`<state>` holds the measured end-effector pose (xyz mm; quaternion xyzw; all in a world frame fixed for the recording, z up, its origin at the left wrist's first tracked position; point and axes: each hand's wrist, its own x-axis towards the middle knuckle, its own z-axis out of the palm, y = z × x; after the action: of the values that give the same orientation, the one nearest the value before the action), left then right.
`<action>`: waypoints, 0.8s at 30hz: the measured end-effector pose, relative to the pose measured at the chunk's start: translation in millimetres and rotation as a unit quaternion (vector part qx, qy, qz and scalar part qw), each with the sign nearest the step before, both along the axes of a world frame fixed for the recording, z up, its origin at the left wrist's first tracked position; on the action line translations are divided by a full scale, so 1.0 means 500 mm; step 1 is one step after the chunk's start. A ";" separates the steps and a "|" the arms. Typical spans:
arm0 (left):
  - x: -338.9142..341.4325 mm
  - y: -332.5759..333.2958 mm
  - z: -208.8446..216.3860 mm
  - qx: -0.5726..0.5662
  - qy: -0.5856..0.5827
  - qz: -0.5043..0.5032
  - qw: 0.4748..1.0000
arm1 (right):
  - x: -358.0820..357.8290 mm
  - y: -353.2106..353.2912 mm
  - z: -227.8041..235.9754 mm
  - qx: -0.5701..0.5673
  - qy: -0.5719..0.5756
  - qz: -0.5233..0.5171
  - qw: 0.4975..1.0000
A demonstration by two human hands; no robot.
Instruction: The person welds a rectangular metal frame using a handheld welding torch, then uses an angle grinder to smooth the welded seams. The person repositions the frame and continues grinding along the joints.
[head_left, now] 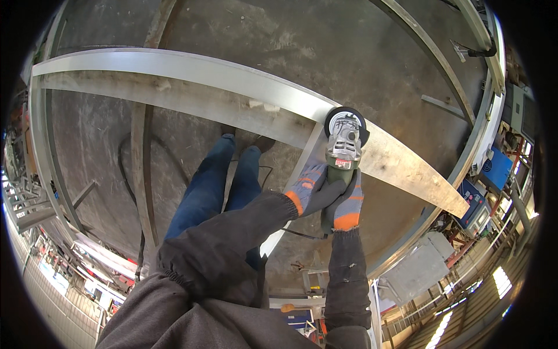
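An angle grinder (pixel 345 139) with a green body, a metal gear head and a round disc is held out in front of me, its disc over a long metal beam (pixel 232 78). My left hand (pixel 313 189), in a grey glove with an orange cuff band, is closed round the grinder's body from the left. On the right side, my right hand (pixel 346 203), gloved the same way, grips the rear of the body. The fingertips are partly hidden by the tool. Whether the disc touches the metal, I cannot tell.
Another metal bar meets the beam near the grinder and slants toward me. A dark cable (pixel 123 168) lies on the floor at left. Upright steel bars (pixel 142 157) cross the frame. Blue machines (pixel 496 168) and a grey metal box (pixel 415 267) stand at right.
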<state>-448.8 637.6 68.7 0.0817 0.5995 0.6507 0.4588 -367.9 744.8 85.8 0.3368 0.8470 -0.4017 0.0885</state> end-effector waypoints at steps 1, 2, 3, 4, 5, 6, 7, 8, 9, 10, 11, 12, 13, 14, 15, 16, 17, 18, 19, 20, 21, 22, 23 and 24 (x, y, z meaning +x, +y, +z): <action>0.001 -0.002 -0.001 0.002 -0.006 -0.008 1.000 | -0.001 -0.002 0.003 -0.013 0.001 -0.008 1.000; 0.001 -0.004 -0.001 -0.011 -0.021 -0.029 0.999 | -0.003 -0.004 0.002 -0.022 0.006 -0.023 0.999; 0.001 -0.006 -0.001 0.006 -0.030 -0.023 0.999 | -0.004 -0.005 0.001 -0.036 0.024 -0.035 0.998; 0.000 -0.007 -0.001 0.008 -0.048 -0.028 0.998 | -0.004 -0.005 0.000 -0.060 0.018 -0.067 0.996; -0.001 -0.007 0.000 0.015 -0.064 -0.019 0.998 | -0.005 -0.005 -0.002 -0.088 0.026 -0.097 0.991; -0.001 -0.007 0.001 0.013 -0.052 -0.028 0.998 | -0.002 -0.003 -0.001 -0.127 0.045 -0.115 0.984; -0.002 -0.007 0.002 0.013 -0.038 -0.025 0.999 | -0.003 -0.001 -0.003 -0.076 0.029 -0.090 0.993; -0.003 -0.006 0.003 0.024 -0.015 -0.017 0.999 | 0.000 0.002 -0.001 -0.037 0.026 -0.053 0.998; -0.003 -0.006 0.004 0.019 -0.040 -0.027 0.999 | 0.001 0.003 0.002 0.004 0.024 -0.016 1.000; -0.003 -0.006 0.004 0.022 -0.058 -0.033 0.998 | 0.001 0.006 0.002 0.002 0.016 -0.007 1.000; -0.001 -0.006 0.004 0.024 -0.087 -0.052 0.995 | 0.003 0.006 0.006 -0.001 0.004 0.002 1.000; -0.001 -0.005 0.002 0.028 -0.081 -0.043 0.995 | 0.001 0.006 0.005 0.002 0.002 0.001 1.000; 0.000 -0.006 0.001 0.031 -0.080 -0.048 0.995 | 0.002 0.005 0.007 -0.018 -0.002 -0.017 1.000; 0.000 -0.006 -0.002 0.014 -0.089 -0.057 0.994 | 0.000 0.004 0.007 -0.033 0.000 -0.045 0.998; 0.002 -0.006 -0.004 0.014 -0.047 -0.056 0.997 | -0.003 0.001 0.006 -0.056 0.004 -0.067 0.996; 0.003 -0.006 -0.006 -0.005 -0.011 -0.058 0.998 | -0.002 -0.001 0.010 -0.047 0.007 -0.075 0.996; 0.003 -0.006 -0.008 -0.013 0.025 -0.054 0.998 | -0.004 -0.003 0.010 -0.045 0.010 -0.080 0.996; 0.004 -0.007 -0.008 -0.011 0.041 -0.058 0.997 | -0.003 -0.005 0.015 -0.043 0.022 -0.079 0.996; 0.005 -0.006 -0.008 -0.028 0.021 -0.072 0.997 | -0.004 -0.006 0.017 -0.031 0.011 -0.063 0.997; 0.005 -0.007 -0.007 -0.031 0.010 -0.076 0.997 | -0.005 -0.007 0.021 -0.019 0.007 -0.042 0.999; 0.006 -0.007 -0.006 -0.054 -0.018 -0.107 0.993 | -0.004 -0.007 0.026 -0.007 0.001 -0.022 1.000; 0.005 -0.007 -0.005 -0.007 -0.033 -0.070 0.997 | -0.009 -0.007 0.024 0.004 0.001 -0.013 1.000; 0.004 -0.007 -0.004 0.019 -0.060 -0.061 0.996 | -0.010 -0.006 0.027 0.016 0.003 -0.003 1.000; 0.003 -0.006 -0.003 0.045 -0.088 -0.051 0.994 | -0.016 -0.005 0.024 0.039 -0.003 -0.004 0.999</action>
<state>-447.5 634.7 67.4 0.0754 0.5220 0.6576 0.5381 -375.7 742.1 97.6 0.3448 0.8603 -0.3679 0.0760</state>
